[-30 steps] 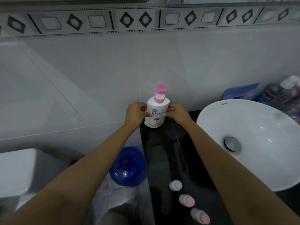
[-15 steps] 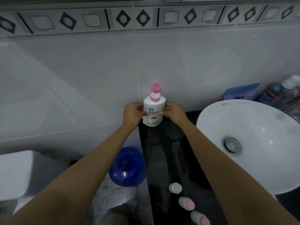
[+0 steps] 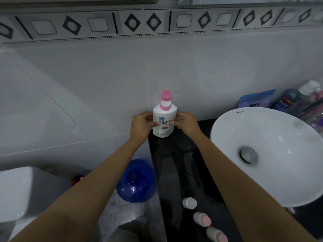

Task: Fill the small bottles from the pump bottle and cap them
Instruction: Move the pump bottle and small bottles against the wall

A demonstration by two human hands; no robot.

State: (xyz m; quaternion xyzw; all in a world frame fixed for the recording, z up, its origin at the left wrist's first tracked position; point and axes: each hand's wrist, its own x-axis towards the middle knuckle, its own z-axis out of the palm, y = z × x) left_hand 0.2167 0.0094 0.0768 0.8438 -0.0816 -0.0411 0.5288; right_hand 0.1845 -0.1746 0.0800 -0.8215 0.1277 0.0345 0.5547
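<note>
- Head view: the white pump bottle [image 3: 164,122] with a pink pump stands upright at the far end of the black tabletop [image 3: 176,165], against the tiled wall [image 3: 104,84].
- The left hand [image 3: 141,125] grips its left side and the right hand [image 3: 186,124] grips its right side, fingers curled on the label.
- 3 small bottles [image 3: 201,219] stand in a row at the near end.
- A white basin [image 3: 279,133] sits to the right; a blue jug [image 3: 136,180] sits lower left.

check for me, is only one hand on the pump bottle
No, the left hand and the right hand both grip the pump bottle.
</note>
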